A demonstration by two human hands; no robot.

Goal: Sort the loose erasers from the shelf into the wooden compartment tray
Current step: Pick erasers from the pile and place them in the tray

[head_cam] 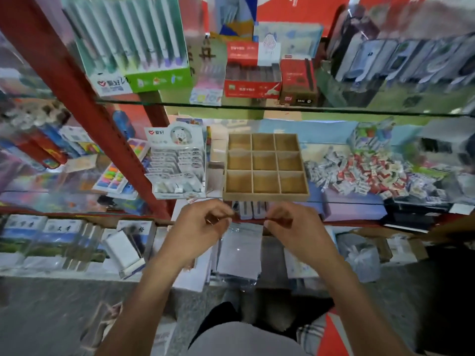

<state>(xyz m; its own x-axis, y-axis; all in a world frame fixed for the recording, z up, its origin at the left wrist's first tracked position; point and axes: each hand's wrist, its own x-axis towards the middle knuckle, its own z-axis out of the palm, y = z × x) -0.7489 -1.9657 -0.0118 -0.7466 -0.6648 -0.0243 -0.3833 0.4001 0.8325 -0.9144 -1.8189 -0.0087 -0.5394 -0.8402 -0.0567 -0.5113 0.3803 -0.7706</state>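
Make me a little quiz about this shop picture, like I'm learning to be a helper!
1. True or false: the wooden tray already has erasers in it.
2. How many compartments does the tray have?
3. On which side of the tray is the pile of erasers? A) its left B) its right C) underneath

Key:
1. False, every compartment looks bare.
2. Nine, three rows of three.
3. B. Meanwhile the left hand and right hand pinch the top of a clear plastic bag.
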